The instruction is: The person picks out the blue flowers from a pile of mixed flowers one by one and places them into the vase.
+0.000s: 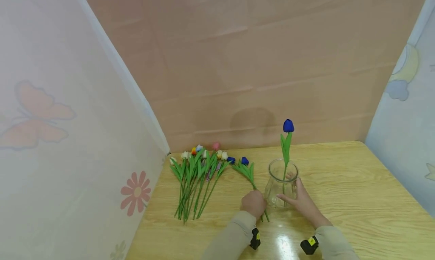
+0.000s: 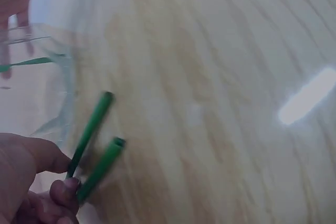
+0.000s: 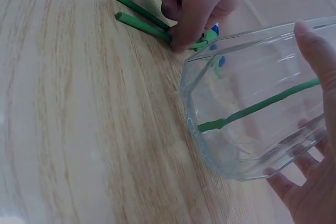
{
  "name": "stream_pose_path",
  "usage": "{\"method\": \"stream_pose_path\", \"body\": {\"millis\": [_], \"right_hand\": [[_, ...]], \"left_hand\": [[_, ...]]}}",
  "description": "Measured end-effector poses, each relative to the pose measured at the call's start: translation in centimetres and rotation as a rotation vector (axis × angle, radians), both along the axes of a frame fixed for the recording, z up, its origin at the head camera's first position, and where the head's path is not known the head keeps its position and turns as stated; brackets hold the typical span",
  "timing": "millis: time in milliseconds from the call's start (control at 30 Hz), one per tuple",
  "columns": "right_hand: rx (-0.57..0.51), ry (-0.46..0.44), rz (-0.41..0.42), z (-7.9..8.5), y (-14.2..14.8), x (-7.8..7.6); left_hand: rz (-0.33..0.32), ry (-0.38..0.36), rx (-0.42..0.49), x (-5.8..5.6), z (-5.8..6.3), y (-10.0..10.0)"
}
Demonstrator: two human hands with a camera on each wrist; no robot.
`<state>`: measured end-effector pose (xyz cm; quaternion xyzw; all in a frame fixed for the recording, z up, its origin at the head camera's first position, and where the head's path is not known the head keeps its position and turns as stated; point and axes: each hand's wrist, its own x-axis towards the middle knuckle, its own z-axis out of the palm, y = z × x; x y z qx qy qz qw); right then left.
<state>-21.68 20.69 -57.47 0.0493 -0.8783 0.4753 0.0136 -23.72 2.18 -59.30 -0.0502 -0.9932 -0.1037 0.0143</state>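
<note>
A clear glass vase [image 1: 272, 192] stands on the table with one blue tulip [image 1: 288, 126] upright in it; the green stem [image 3: 252, 109] shows through the glass in the right wrist view. My right hand [image 1: 302, 203] holds the vase from the right, thumb on the near side and fingers around the far side. Just left of the vase, my left hand [image 1: 254, 203] pinches the stems of two blue tulips [image 1: 245, 161] lying on the table. Their cut stem ends [image 2: 107, 98] stick out past the fingers in the left wrist view.
A bunch of tulips [image 1: 193, 177] in white, pink, orange and other colours lies on the left of the wooden table [image 1: 340, 184]. A brown backdrop [image 1: 272, 63] rises behind it, with printed side panels [image 1: 85, 120] on either side.
</note>
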Motion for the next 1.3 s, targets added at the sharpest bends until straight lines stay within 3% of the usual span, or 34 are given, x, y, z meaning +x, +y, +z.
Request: {"method": "stream_pose_path", "body": {"millis": [300,367,467,600,633,800,967,1167,1233,1300], "right_hand": [[0.006,-0.005,0.017,0.4,-0.4,0.2],[0.011,-0.008,0.019,0.6,-0.4,0.2],[0.014,-0.009,0.022,0.6,-0.3,0.2],[0.012,0.002,0.025,0.5,-0.2,0.1],[0.007,0.006,0.025,0.5,-0.2,0.1],[0.003,0.019,0.030,0.8,-0.1,0.1],[-0.013,0.004,0.036,1.1,-0.1,0.0],[-0.042,-0.006,0.054,1.2,-0.1,0.1],[-0.112,0.059,0.048,1.4,-0.1,0.4],[-0.194,0.216,0.004,2.0,-0.2,0.7]], "left_hand": [[0.056,-0.122,0.517,0.3,1.9,-2.7],[0.029,-0.149,0.635,0.1,2.7,-3.7],[0.020,-0.259,0.853,0.0,4.0,-5.3],[0.038,-0.359,1.061,0.5,5.8,-7.1],[0.026,-0.355,1.087,0.6,6.1,-7.4],[-0.079,-0.287,1.114,1.4,7.2,-8.7],[-0.180,-0.137,1.039,2.0,6.4,-9.1],[-0.206,-0.047,0.974,2.7,5.6,-8.9],[-0.220,-0.026,0.950,2.9,5.5,-8.9],[-0.237,-0.002,0.921,3.0,5.6,-8.9]]}}
